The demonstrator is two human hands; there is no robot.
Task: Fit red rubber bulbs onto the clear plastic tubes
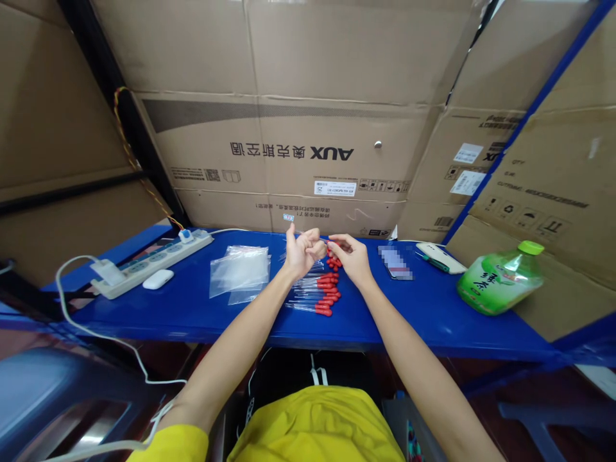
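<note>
Over the blue table, my left hand (303, 252) is closed with its thumb up; what its curled fingers hold, if anything, is hidden. My right hand (355, 256) is right beside it, its fingers pinched on the red rubber bulb of a dropper (332, 246). Below both hands lies a row of droppers (327, 290), clear thin tubes to the left and red bulbs to the right. More loose red bulbs (333, 263) show between my hands. Clear plastic bags (240, 273) lie flat in a stack left of the droppers.
A white power strip (154, 260) with plugs and a white earbud case (158, 278) are at the left. To the right are a phone (395, 263), a white item with a green pen (439, 258), and a green drink bottle (500, 279). Cardboard (289, 122) walls the back.
</note>
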